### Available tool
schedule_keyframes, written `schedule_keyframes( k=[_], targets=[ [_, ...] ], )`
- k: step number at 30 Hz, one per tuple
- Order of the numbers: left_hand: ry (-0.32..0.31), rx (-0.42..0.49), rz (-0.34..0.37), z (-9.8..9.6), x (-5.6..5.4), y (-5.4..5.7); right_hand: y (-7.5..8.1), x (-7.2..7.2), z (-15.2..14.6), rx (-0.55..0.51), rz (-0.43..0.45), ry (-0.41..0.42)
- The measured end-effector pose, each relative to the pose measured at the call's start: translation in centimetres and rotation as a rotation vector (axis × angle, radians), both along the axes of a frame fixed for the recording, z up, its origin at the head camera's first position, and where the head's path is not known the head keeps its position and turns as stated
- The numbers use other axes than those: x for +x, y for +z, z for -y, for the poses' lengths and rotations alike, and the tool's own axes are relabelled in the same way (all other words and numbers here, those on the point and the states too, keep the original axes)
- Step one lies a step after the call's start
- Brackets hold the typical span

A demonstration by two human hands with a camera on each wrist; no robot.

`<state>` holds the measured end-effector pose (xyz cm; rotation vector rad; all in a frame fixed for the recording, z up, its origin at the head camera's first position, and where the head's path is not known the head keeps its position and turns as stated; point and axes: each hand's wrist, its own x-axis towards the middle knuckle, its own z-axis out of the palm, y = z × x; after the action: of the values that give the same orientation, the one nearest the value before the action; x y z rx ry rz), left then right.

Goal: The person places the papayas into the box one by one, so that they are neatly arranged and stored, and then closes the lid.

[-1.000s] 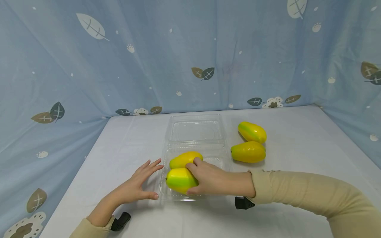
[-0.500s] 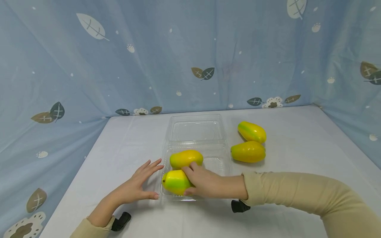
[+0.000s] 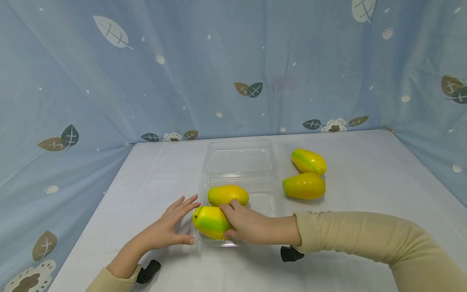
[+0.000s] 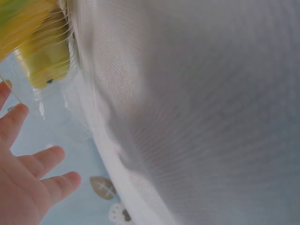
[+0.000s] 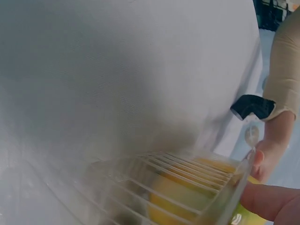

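Observation:
In the head view, my right hand [image 3: 249, 224] grips a yellow-green papaya [image 3: 211, 223] in the near part of a clear plastic clamshell box [image 3: 264, 202]. The papaya's stem end points left and overlaps the box's left rim. Just behind it, a second papaya [image 3: 227, 194] lies in the same tray. My left hand [image 3: 166, 229] is spread beside the box's left side, thumb and fingers apart, holding nothing. The left wrist view has these extended fingers [image 4: 44, 161] close to the box. Through the ribbed wall, the right wrist view shows a papaya [image 5: 180, 199] beside my right thumb [image 5: 269, 201].
The box's lid [image 3: 240, 160] lies folded back, away from me. Two more papayas, one farther back [image 3: 308, 162] and one nearer [image 3: 304, 186], lie on the white tablecloth [image 3: 365, 178] right of the box. A blue leaf-print curtain [image 3: 204, 73] hangs behind.
My right hand has moved left with the papaya, whose stem end now reaches the box's left rim. The papaya behind has shifted slightly. My left hand has stayed still.

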<state>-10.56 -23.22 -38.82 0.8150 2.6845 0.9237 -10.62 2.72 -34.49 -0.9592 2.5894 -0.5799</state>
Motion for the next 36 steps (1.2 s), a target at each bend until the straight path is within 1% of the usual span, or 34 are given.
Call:
schedule_keyframes(
  k=[5,9,17,21,24,27,32,36],
  targets=[
    [0.006,-0.008,0.008,0.0,0.0,0.2,0.4,-0.2,-0.3,-0.004,-0.019,-0.001],
    [0.009,-0.016,0.013,-0.1,0.0,0.3,1.1,-0.5,-0.8,-0.022,-0.003,-0.011],
    [-0.004,-0.018,0.009,-0.1,0.0,0.4,2.7,-1.2,-2.4,-0.068,0.035,-0.084],
    [-0.007,-0.015,0.011,-0.1,0.0,0.4,3.6,-1.6,-4.0,-0.092,0.011,-0.126],
    [-0.008,-0.014,0.011,-0.2,0.0,0.5,4.0,-2.0,-5.4,-0.117,-0.030,-0.145],
    [-0.009,-0.017,0.013,-0.2,-0.1,0.5,4.2,-2.4,-6.9,-0.140,-0.070,-0.162],
    [-0.016,-0.019,0.010,-0.1,-0.1,0.4,4.3,-2.9,-9.4,-0.154,-0.093,-0.194],
    [-0.028,-0.014,0.004,-0.1,-0.2,0.4,4.1,-3.5,-11.4,-0.156,-0.130,-0.184]
  ],
)
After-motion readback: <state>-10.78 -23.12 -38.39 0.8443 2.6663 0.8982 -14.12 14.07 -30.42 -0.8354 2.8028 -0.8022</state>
